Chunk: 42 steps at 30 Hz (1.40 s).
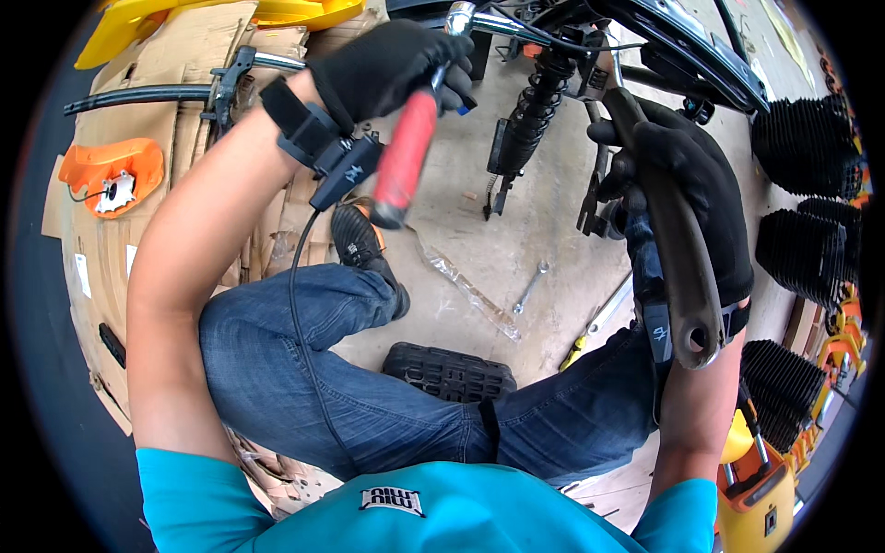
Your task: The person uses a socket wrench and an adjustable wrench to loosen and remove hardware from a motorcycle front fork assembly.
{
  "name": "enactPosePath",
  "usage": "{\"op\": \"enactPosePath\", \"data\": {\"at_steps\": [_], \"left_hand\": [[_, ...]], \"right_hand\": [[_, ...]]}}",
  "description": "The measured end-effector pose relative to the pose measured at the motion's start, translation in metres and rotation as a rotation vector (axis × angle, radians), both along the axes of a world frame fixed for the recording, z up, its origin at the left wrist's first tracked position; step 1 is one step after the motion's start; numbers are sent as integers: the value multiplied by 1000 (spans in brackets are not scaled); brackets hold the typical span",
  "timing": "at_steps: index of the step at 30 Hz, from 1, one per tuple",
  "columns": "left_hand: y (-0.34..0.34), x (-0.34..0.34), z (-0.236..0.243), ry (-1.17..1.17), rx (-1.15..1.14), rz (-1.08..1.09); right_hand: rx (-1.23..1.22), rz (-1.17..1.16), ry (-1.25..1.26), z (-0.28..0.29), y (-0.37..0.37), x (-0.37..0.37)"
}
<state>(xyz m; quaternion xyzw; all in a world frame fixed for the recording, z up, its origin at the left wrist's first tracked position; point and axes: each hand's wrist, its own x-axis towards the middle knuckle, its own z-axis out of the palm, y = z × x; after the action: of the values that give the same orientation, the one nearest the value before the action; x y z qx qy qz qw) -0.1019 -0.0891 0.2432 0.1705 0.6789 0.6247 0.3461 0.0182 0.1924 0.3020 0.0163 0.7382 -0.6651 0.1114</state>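
My left hand point(392, 74), in a black glove, is closed around the shaft of a ratchet wrench point(408, 157). Its red handle hangs down below my fingers, slightly blurred. The chrome ratchet head point(459, 18) sits at the top by a black metal frame point(678, 41), a bright bar running rightward from it. My right hand point(691, 175), gloved too, wraps around a long dark grey wrench point(682, 258) with a hole in its lower end. Its upper end reaches the frame, where the jaw is hard to make out. Between my hands a black coil-spring shock absorber point(535, 115) hangs from the frame.
On the concrete floor lie a small combination wrench point(533, 286), a yellow-handled tool point(599, 318) and a black ribbed pad point(449, 370). Cardboard point(147, 120) with an orange part point(111, 175) spreads at the left. Black finned stacks point(802, 147) and yellow parts point(756, 507) line the right.
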Motion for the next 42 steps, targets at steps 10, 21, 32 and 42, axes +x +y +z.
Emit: {"op": "enactPosePath", "data": {"at_steps": [10,21,32,42], "left_hand": [[40,5,-123,580,-275,538],[9,5,-13,-100,-104,125],[34,21,-95,433,-225,440],[19,9,-55,63,-212,248]], "right_hand": [[-91,16,-91,-1,5,0],[-206,-115,-166,-11,10,-2],[-34,-116,67,-14,-15,3],[-150,-191,-102,-3,-9,2]]}}
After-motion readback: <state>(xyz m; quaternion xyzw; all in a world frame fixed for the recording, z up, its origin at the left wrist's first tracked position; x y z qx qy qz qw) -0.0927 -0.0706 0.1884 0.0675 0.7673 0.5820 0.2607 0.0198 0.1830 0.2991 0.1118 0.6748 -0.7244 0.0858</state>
